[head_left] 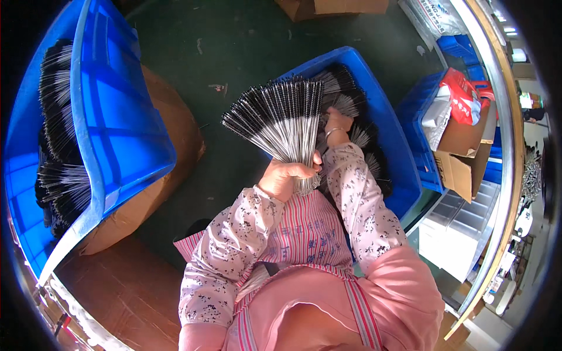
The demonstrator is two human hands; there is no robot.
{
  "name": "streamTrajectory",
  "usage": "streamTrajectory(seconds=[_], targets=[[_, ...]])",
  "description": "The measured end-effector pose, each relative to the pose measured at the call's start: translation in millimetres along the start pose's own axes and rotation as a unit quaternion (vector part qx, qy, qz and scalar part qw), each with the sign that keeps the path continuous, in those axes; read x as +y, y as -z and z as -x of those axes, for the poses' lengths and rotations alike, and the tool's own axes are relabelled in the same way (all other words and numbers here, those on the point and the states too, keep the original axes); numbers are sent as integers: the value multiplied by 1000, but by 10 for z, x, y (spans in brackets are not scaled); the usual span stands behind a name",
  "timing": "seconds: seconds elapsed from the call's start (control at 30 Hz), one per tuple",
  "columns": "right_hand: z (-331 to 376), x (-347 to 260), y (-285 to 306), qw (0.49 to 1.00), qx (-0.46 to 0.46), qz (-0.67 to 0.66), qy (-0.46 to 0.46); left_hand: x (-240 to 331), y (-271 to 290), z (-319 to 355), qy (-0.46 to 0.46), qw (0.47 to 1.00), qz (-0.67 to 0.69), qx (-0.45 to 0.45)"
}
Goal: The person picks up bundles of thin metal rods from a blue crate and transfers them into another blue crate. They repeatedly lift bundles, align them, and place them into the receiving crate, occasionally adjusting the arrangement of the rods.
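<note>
My left hand (pixel 288 178) is closed round the wire ends of a thick bundle of tube brushes (pixel 280 120). Their black bristle ends fan out upward and away from me. To the right, my right hand (pixel 338 126) reaches into a blue plastic crate (pixel 391 126) where more bundles of the same black-bristled brushes (pixel 370 153) lie. Its fingers are bent against brushes at the bundle's right side; the fingertips are partly hidden, so whether it grips any I cannot tell.
A tilted blue crate (pixel 117 111) on the left holds more brushes (pixel 58 128), with a cardboard box (pixel 170 117) beneath it. Rightward stand another blue crate (pixel 417 126), an open carton (pixel 468 143) with a red bag (pixel 459 96), and white drawers (pixel 448 234) beside a table edge (pixel 508 175).
</note>
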State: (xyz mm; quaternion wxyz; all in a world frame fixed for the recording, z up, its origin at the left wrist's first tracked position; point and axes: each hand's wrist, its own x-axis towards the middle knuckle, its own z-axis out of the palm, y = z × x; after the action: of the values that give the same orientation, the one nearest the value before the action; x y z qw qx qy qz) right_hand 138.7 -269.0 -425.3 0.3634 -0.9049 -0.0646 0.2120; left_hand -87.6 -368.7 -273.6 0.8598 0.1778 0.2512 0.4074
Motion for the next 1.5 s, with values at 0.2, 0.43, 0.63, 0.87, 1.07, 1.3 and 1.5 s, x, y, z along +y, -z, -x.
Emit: streamTrajectory(seconds=[0.2,0.43,0.63,0.87,1.07,1.3,1.5], targets=[[53,-101,655,965,-94,-246,-11,-30,1,-38,22,998,31,55],[419,99,1647,759,-409,-485,-145,-58,13,-58,36,992,5,120],[968,-279,1765,598,-622,-505,-37,-43,1,-42,15,993,-23,119],[1327,-589,1607,592,-686,-420,47,-50,-15,-47,-6,993,-11,116],[1518,-617,1550,565,-715,-410,23,-118,43,-75,-28,996,-4,83],[1601,-725,1575,457,-727,-468,-207,-86,-38,-40,-39,994,30,98],[1491,-666,1591,554,-691,-418,-200,-123,28,-68,-22,995,19,91]])
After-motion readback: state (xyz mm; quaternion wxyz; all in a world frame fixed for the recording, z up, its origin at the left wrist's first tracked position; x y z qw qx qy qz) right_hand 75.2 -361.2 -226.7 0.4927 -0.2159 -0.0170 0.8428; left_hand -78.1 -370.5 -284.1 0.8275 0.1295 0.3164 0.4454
